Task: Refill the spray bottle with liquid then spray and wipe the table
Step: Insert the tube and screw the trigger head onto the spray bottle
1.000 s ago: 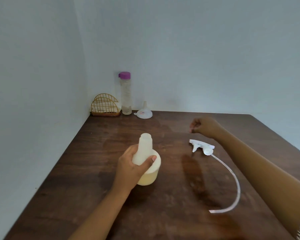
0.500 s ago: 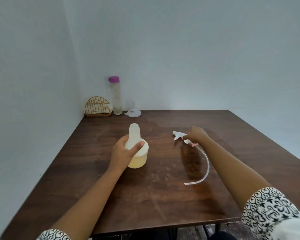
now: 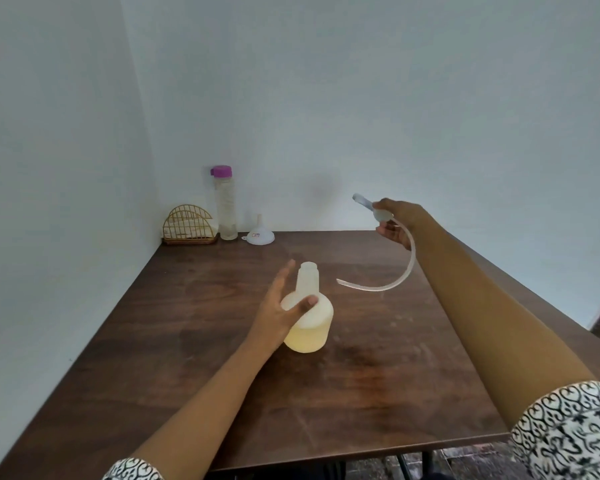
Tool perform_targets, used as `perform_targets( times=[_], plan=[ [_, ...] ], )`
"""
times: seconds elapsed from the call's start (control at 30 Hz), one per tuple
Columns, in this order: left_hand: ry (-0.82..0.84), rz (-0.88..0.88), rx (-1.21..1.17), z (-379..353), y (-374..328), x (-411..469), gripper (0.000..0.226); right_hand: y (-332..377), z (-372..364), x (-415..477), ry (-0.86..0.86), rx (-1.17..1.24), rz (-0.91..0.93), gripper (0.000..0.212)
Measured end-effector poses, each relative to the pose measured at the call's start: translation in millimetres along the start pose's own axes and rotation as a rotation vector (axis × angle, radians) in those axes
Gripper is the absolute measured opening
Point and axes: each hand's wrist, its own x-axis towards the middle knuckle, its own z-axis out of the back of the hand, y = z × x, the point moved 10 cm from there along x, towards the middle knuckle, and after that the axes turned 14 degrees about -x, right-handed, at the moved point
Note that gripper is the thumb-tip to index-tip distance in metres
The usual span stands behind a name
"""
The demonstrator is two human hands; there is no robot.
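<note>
Spray bottle, translucent white plastic, uncapped (image 3: 309,317): upright mid-table on the dark wooden table (image 3: 194,317), pale yellow liquid in its base. Left hand (image 3: 281,306): fingers spread loose, thumb resting on the shoulder. Right hand (image 3: 397,223): raised, clenched around the white trigger sprayer head (image 3: 371,207), its curved clear dip tube (image 3: 400,275) hanging above the table.
</note>
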Motion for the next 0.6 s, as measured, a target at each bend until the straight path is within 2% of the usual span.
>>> perform_targets(
  times=[0.07, 0.1, 0.17, 0.23, 0.27, 0.33, 0.4, 0.53, 0.6],
  plan=[
    [-0.140, -0.216, -0.026, 13.9, -37.4, -6.1, 0.078, 10.8, 5.3, 5.6, -0.052, -0.016, 0.001, 0.015],
    [-0.202, -0.376, 0.046, 17.6, -65.2, -13.8, 0.069, 15.0, 7.0, 7.9, -0.076, -0.028, -0.002, 0.015],
    [-0.238, -0.727, 0.307, 3.7, -122.8, -33.2, 0.055, 22.2, 8.3, 13.5, -0.113, -0.052, -0.009, 0.017],
    [-0.224, -0.989, 0.706, -29.4, -155.1, -45.6, 0.052, 29.9, 5.2, 15.9, -0.131, -0.052, 0.006, 0.018],
    [-0.221, -1.030, 0.892, -43.0, -157.9, -42.8, 0.052, 32.5, 3.1, 16.4, -0.136, -0.047, 0.012, 0.018],
    [-0.199, -0.979, 1.128, -57.7, -152.6, -28.6, 0.043, 36.2, -0.2, 16.0, -0.148, -0.042, 0.011, 0.016],
    [-0.167, -0.947, 1.177, -60.0, -149.0, -20.6, 0.027, 37.7, -2.6, 14.6, -0.161, -0.047, 0.000, 0.015],
    [-0.112, -0.908, 1.209, -58.2, -141.7, -12.0, 0.010, 39.5, -5.5, 13.3, -0.181, -0.027, -0.013, 0.013],
    [-0.080, -0.884, 1.216, -59.4, -140.5, -8.8, 0.011, 39.9, -7.0, 12.9, -0.190, -0.026, -0.020, 0.011]
  ],
)
